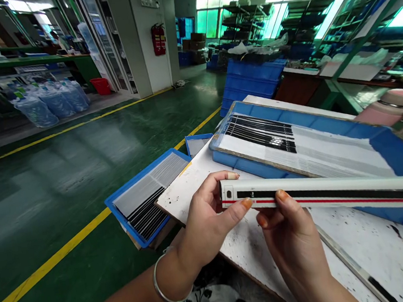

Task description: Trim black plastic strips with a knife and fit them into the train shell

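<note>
White bar (319,195), two hands (206,223) (292,242), three blue trays (127,223) (198,138) (394,153)

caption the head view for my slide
Left hand and right hand hold a black-and-red-striped white strip over a black-spattered white workbench, beside a blue tray

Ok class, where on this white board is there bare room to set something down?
Free white board shows right of the metal straightedge, below the white strip. A smaller patch lies between the left hand and the blue tray. It is crowded around the right hand, where the strip crosses the tray.
</note>
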Demonstrator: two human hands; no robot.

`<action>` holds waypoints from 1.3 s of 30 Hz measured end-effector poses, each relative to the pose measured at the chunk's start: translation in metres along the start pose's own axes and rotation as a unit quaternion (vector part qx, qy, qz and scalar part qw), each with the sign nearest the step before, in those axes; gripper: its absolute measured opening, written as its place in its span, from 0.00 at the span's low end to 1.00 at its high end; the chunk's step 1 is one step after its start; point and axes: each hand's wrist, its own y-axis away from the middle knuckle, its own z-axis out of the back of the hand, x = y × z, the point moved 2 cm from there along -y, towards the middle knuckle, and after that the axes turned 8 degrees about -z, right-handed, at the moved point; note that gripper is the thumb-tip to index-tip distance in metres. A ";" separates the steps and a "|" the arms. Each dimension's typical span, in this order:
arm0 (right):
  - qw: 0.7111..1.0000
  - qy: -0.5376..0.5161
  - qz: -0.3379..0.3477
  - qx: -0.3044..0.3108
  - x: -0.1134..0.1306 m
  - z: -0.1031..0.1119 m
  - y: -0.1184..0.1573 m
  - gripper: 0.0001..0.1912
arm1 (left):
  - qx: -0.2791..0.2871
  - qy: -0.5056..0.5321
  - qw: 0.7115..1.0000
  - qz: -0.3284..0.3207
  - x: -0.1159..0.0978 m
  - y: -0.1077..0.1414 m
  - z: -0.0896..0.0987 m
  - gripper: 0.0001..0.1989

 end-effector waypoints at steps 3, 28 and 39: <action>1.000 -0.002 0.004 -0.010 -0.003 0.000 0.000 0.17 | -0.023 0.008 1.000 -0.001 0.002 0.004 -0.005 0.16; 0.999 -0.040 0.001 0.008 -0.006 -0.001 0.003 0.14 | -0.165 0.280 0.945 0.042 0.026 0.003 -0.045 0.18; 0.999 -0.030 -0.012 0.018 -0.009 -0.002 0.004 0.15 | -0.179 0.277 0.943 0.044 0.030 0.004 -0.043 0.17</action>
